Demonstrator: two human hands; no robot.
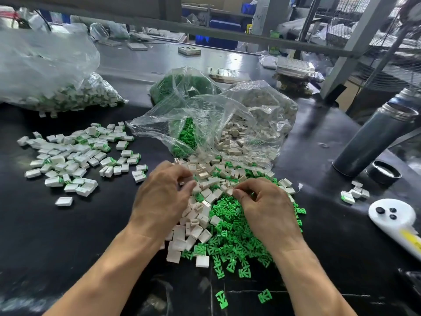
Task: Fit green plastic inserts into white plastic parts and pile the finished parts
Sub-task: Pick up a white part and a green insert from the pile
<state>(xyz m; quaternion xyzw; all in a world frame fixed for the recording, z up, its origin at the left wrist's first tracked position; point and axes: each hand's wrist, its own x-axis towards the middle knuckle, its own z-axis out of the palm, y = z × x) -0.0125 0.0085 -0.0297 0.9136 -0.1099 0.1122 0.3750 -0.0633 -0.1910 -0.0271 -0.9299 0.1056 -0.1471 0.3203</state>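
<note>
A mixed heap lies on the black table in front of me, with loose white parts [196, 231] on its left and green inserts [237, 236] on its right. My left hand [163, 199] rests on the white side, fingers curled, and pinches a white part between thumb and fingertips. My right hand [267, 208] sits on the green side with curled fingers, its thumb and forefinger pinching a small white part at the heap's middle. The pile of finished parts [68, 160], white with green showing, spreads out to the left.
An open clear bag [227, 128] spills white and green pieces behind the heap. Behind it is a bag of green inserts [182, 85], and a bag of finished parts [57, 92] lies far left. At right are a grey flask [376, 137], its lid [385, 172], a white device [391, 215] and some finished parts [355, 192].
</note>
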